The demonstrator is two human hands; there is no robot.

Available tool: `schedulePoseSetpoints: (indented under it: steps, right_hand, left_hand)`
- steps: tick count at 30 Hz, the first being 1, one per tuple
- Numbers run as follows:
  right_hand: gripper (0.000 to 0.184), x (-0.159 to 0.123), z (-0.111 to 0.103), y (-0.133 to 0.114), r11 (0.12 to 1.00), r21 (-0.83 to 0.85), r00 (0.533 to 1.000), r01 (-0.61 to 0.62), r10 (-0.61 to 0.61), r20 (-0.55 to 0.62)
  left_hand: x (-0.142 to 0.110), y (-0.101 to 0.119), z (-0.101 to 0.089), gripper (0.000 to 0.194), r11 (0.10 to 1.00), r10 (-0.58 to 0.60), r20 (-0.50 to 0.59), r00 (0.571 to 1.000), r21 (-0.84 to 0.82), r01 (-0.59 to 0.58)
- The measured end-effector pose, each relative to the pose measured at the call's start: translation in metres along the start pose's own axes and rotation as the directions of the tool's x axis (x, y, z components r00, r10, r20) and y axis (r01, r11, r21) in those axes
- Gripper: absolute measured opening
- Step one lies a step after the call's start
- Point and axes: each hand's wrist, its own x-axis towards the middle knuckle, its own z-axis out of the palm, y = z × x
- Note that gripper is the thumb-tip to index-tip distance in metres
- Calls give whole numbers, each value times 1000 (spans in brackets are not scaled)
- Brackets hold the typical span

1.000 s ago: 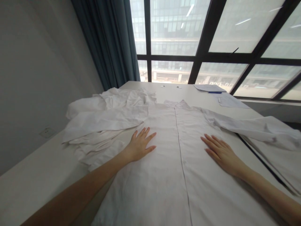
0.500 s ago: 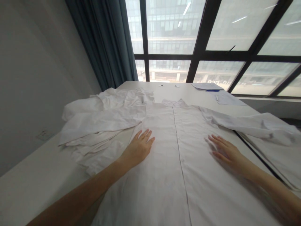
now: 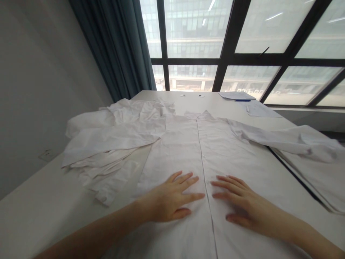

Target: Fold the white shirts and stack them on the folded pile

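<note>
A white long-sleeved shirt (image 3: pixel 183 144) lies front side up, its collar toward the window and its front edge running down the middle. My left hand (image 3: pixel 172 198) rests on the cloth left of that edge, fingers spread. To the right of the edge, my right hand (image 3: pixel 237 201) is over the shirt with its fingers stretched out; whether all of it touches the cloth I cannot tell. Neither hand grips anything. One sleeve reaches out to the right, the other to the left beside more white cloth. The shirt's lower part runs out of view at the bottom.
Rumpled white garments (image 3: pixel 118 117) are heaped on the white table (image 3: pixel 164 95) at the left. Papers (image 3: pixel 261 109) and a blue pen (image 3: pixel 242 100) lie at the far right. A dark-edged gap (image 3: pixel 293 176) runs along the right side. A curtain (image 3: pixel 115 46) and windows stand behind.
Both hands have moved closer to me and inward, toward the shirt's middle edge. The left hand's fingers are more widely spread. The view has shifted slightly.
</note>
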Motion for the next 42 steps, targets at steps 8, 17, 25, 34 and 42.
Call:
schedulePoseSetpoints:
  steps: [8,17,25,34,42]
  right_hand:
    - [29,1,4,-58,991,132,981,26,-51,189]
    - [14,-2,4,-51,943,333,989,16,-64,136]
    - [12,-10,-11,-33,820,565,995,-91,98,18]
    - [21,-2,-9,-33,783,621,995,-42,-26,100]
    - [54,0,22,3,993,-94,972,-74,50,-231]
  left_hand:
    - [3,2,-3,48,1000,13,4,1000,27,-14]
    - [5,4,-8,48,1000,-2,59,998,-4,2]
    - [-8,32,-23,59,976,95,141,985,-210,-64]
    - [1,34,-28,18,965,130,-13,991,-229,-129]
    - [2,26,0,53,981,189,15,982,-48,-188]
